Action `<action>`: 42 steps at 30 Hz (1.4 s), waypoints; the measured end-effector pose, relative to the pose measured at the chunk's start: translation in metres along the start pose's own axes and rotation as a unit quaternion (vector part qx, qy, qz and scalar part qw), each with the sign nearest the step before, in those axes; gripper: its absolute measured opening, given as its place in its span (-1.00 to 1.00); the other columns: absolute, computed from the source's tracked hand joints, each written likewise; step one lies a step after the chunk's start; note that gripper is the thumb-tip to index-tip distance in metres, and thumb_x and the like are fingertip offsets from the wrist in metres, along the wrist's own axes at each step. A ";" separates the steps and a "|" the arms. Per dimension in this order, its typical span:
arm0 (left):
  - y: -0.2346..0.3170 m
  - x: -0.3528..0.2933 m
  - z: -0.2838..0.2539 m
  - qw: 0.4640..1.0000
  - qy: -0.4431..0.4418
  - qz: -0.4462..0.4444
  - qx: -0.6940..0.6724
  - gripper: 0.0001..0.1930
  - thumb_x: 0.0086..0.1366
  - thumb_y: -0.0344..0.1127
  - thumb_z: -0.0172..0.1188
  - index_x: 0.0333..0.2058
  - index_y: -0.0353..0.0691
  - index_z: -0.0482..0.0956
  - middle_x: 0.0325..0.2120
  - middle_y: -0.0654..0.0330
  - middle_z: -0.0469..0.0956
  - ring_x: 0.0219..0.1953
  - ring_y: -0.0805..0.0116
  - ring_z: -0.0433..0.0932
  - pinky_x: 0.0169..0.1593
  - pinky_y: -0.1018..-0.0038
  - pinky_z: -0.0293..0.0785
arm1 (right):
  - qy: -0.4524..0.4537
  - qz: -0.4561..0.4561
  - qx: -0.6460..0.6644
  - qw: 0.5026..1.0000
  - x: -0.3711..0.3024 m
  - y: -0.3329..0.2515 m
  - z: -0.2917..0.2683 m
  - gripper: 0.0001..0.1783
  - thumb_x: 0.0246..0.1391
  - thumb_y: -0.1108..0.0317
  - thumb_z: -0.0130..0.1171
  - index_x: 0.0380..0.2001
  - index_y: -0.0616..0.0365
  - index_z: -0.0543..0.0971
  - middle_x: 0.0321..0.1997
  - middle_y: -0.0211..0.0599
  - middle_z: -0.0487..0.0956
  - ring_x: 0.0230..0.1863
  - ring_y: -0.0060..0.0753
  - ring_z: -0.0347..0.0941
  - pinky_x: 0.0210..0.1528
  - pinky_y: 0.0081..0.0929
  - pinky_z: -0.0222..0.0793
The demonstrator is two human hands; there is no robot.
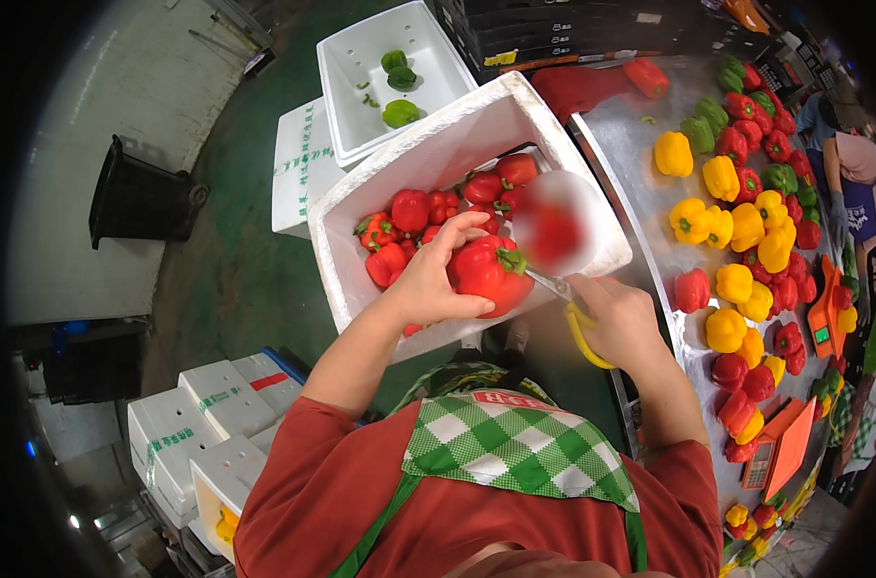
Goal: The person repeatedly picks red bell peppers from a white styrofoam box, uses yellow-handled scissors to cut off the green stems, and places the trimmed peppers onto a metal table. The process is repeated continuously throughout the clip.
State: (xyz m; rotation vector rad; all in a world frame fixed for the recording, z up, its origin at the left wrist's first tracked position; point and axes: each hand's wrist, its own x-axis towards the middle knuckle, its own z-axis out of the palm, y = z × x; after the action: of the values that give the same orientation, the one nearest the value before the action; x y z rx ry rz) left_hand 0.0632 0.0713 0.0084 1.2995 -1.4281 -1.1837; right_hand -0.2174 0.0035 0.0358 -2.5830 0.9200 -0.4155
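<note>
My left hand (435, 275) is wrapped round a large red bell pepper (486, 280), its green stem turned to the right. In my right hand (619, 323) is a pair of scissors (589, 339) with yellow handles. The metal blades reach to the pepper's stem; whether they touch or cut it I cannot tell. Both hands are above a white foam box (345, 220), which holds several more red bell peppers (412, 209). A round blur covers part of the box's right side.
On the right a metal table (650, 197) bears many red, yellow and green peppers and orange scales (780, 448). Another foam box (346, 58) with green peppers stands beyond. A black bin (141, 196) is at left; foam boxes (173, 443) are stacked lower left. People (857, 159) stand across the table.
</note>
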 end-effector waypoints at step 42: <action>-0.028 0.091 0.044 0.971 0.052 -0.060 -0.224 -0.85 0.24 -0.44 0.25 -0.52 -0.25 0.55 -0.01 0.10 0.52 -0.16 0.51 0.49 -0.03 0.52 0.40 | 0.498 0.428 -0.109 0.746 -0.193 0.268 -0.064 -0.08 -0.21 0.08 0.56 0.15 0.26 0.33 0.11 -0.12 0.40 0.11 -0.19 0.35 0.17 -0.31 0.26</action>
State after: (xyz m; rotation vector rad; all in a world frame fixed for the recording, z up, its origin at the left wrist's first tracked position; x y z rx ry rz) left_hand 0.0163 -0.0156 -0.0285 1.1176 -0.9449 -1.3989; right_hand -0.5315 -0.0791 -0.0523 -1.6033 2.4309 -1.4804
